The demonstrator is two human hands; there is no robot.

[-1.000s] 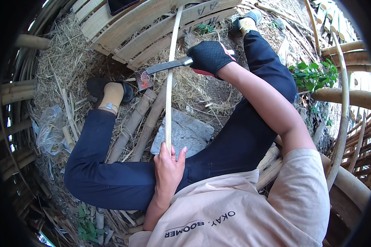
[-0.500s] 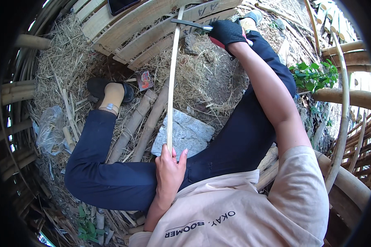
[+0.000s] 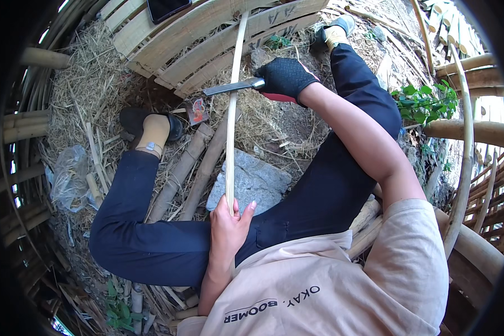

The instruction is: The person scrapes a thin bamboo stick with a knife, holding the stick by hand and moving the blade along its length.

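A long pale bamboo strip (image 3: 235, 84) runs from my lap up to the slatted wooden crate, its far end resting against the slats. My left hand (image 3: 230, 227), bare, is closed around the strip's near end above my thigh. On my right hand (image 3: 285, 78) is a black glove with red on the palm side; its fingers wrap around the handle of a knife (image 3: 227, 88), mostly hidden in the fist. The knife's flat metal blade lies across the strip about midway along it, pointing left.
The slatted crate (image 3: 187, 45) stands ahead, with a phone (image 3: 165, 8) on it. Below the strip lie a grey stone slab (image 3: 252, 179) and bamboo poles (image 3: 179, 171). A clear plastic bag (image 3: 71, 176) sits at left, a small red packet (image 3: 196, 111) near my left foot. Bamboo rails (image 3: 467, 130) stand at right.
My right hand has drawn the knife down along the strip, from near the crate toward me. My left hand keeps its hold in nearly the same place.
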